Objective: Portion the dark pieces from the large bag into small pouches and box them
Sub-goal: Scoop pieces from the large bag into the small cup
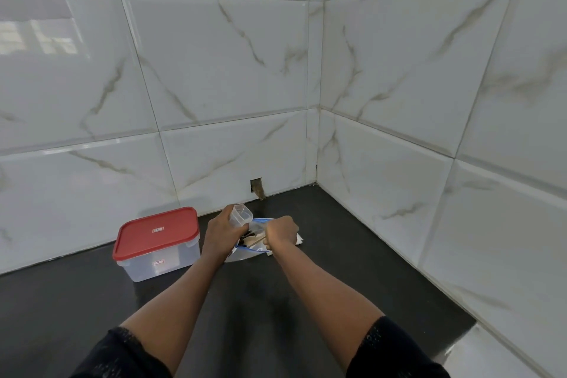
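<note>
Left hand [221, 232] is wrapped around a clear cup [241, 215], right hand [280, 232] fisted on the bag [254, 250] rim; box [157, 244] sits left, lid on.

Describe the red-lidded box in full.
The box is a rectangular tub of clear, frosted-looking plastic with rounded corners and a red lid clipped shut on top. A small label sits on the lid and another on the near wall. It stands upright on the dark counter, near the tiled wall, just left of the left hand. Neither hand touches it. No contents are visible.
</note>
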A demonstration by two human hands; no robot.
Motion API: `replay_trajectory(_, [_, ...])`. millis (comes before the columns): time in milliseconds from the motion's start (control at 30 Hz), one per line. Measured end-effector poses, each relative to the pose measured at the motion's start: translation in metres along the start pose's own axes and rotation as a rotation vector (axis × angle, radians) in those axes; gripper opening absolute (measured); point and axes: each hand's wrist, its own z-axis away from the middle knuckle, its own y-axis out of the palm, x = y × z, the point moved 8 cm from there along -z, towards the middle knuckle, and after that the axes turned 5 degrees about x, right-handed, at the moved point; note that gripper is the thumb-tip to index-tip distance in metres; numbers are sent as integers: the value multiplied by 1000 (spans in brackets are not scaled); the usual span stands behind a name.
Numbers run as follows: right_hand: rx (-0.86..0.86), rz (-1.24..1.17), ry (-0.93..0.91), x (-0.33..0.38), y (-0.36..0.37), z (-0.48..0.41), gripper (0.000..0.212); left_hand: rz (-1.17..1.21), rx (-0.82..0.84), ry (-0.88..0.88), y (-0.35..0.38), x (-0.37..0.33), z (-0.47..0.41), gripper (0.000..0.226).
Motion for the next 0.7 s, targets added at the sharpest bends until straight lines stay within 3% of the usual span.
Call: replay_trajectory(700, [31, -179, 3, -5, -69, -9, 24, -14, 34, -58, 18, 1, -2, 48])
